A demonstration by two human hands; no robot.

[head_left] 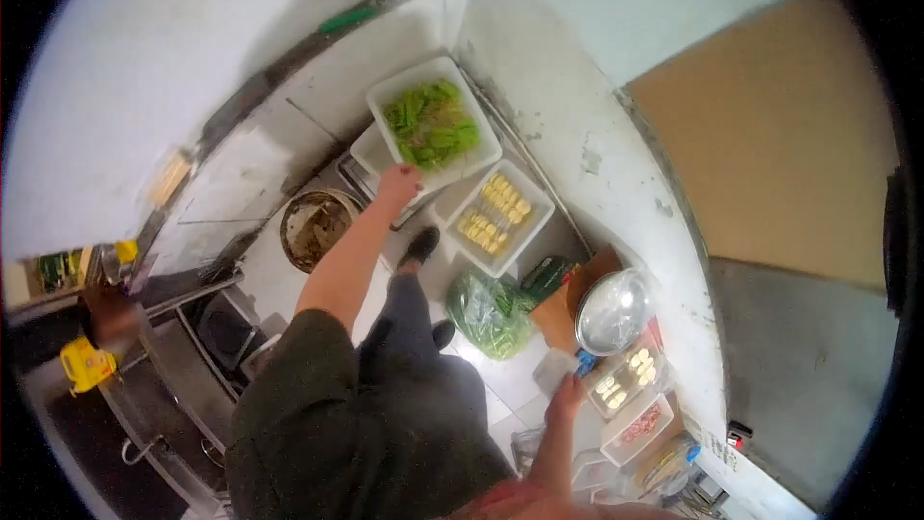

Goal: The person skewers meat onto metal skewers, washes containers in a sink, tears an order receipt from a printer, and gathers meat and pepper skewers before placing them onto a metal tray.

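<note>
My left hand (400, 181) is at the near corner of a white plastic bin (491, 130), its fingers curled; what they hold, if anything, is too small to make out. Chopped green leafy vegetables (430, 123) lie in that bin. Lower right, my right hand (565, 399) is closed on the edge of a small translucent plastic tub (552, 372). Something blue (585, 361) shows beside the tub. Between my hands stands a second white bin (465, 252) with rows of pale yellow pieces in it.
A clear bag of greens (491, 313) sits on the floor near my feet. Along the right wall are a steel bowl (613, 313), a cardboard box (558, 318) and a tray of reddish pieces (637, 426). A dirty round bucket (316, 229) stands left of my arm.
</note>
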